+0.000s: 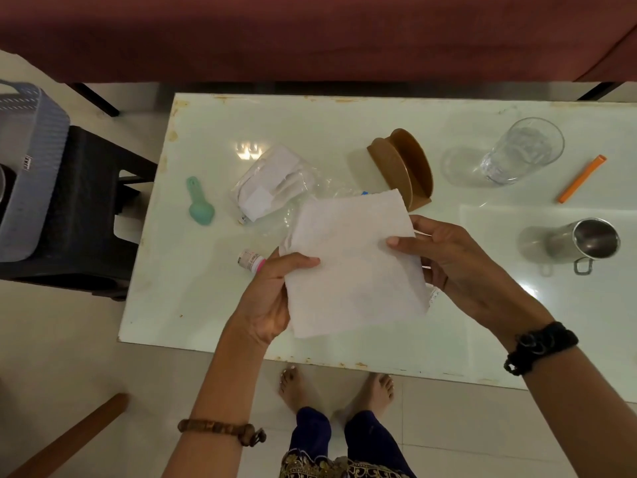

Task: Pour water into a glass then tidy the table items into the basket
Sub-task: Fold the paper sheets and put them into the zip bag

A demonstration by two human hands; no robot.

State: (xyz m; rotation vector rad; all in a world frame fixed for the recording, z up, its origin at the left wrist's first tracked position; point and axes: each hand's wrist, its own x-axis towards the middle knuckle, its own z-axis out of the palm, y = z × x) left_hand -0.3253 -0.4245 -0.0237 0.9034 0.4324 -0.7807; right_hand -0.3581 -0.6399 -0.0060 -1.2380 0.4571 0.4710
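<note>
A white paper napkin [355,263] is held above the white table [193,305] by both hands. My left hand [272,298] pinches its left edge with the thumb on top. My right hand [448,260] pinches its right edge. Behind it stands a brown napkin holder [403,163]. A clear glass [517,153] with water stands at the back right, and a steel cup [582,243] stands nearer on the right. The grey basket [31,160] sits on a black stool [93,201] left of the table.
On the table lie a teal spoon [200,203], a clear plastic bag with papers [272,184], a small pink-capped bottle [251,260] and an orange stick [582,179]. A dark red sofa [310,36] runs behind the table. My bare feet stand at the table's near edge.
</note>
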